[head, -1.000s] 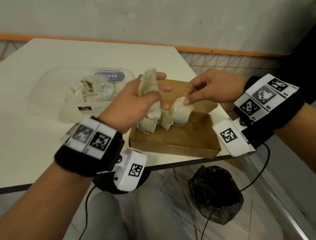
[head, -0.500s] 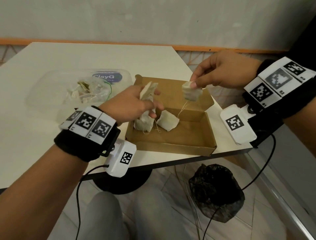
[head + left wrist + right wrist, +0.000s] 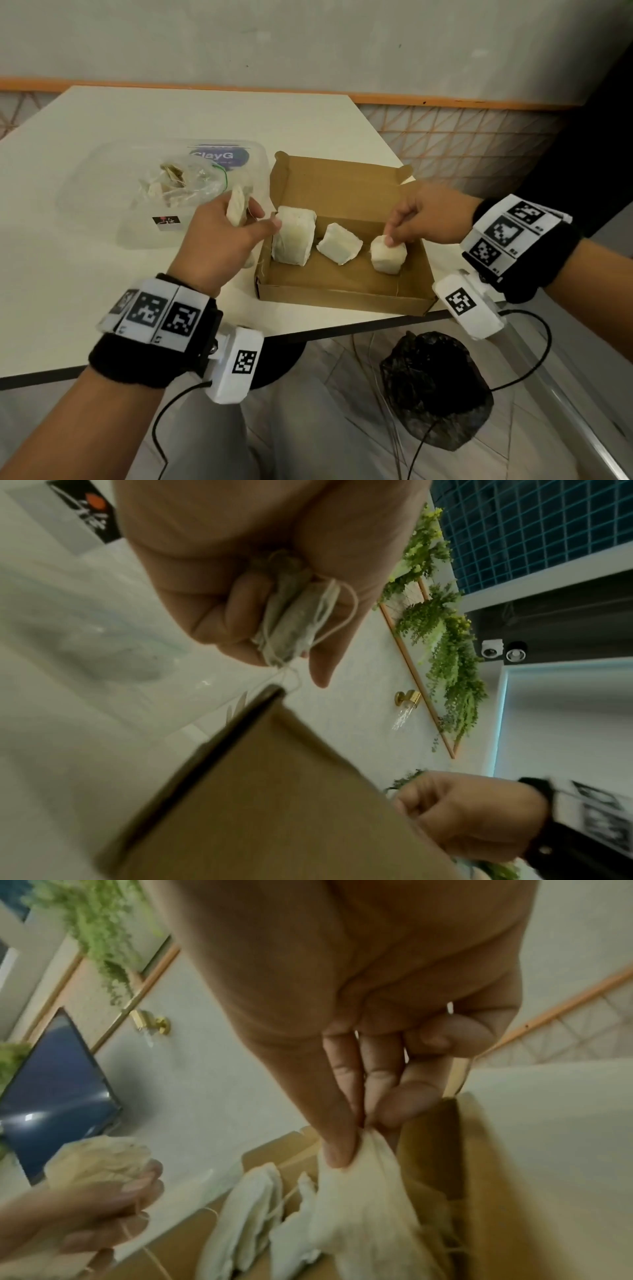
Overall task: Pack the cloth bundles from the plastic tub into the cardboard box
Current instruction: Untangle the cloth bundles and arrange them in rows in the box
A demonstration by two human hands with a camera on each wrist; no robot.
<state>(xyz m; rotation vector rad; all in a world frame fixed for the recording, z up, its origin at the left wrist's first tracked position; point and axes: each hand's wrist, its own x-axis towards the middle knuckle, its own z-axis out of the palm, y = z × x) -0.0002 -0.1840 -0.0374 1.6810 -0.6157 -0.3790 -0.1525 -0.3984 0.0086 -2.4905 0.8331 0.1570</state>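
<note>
- Head view: we are seeing the left hand [image 3: 222,240] curling round a cloth bundle [image 3: 238,209], gripping it upright between the plastic tub [image 3: 102,192] and the cardboard box [image 3: 342,301]; its thumb tip is touching the left bundle [image 3: 293,240] inside the box.
- Left wrist view: we are seeing fingers [image 3: 240,607] wrapping tight round the held bundle, string dangling, just above the box corner.
- We are seeing the right hand [image 3: 428,219] pinching the top of the right bundle [image 3: 388,255], thumb and fingertips [image 3: 339,1150] closing on the cloth, bundle sitting low in the box at its right end.
- We are seeing a middle bundle [image 3: 339,243] lying in the box, untouched.
- We are seeing more bundles in a clear bag [image 3: 181,181] sitting in the tub, on the table [image 3: 68,274] left of the box.
</note>
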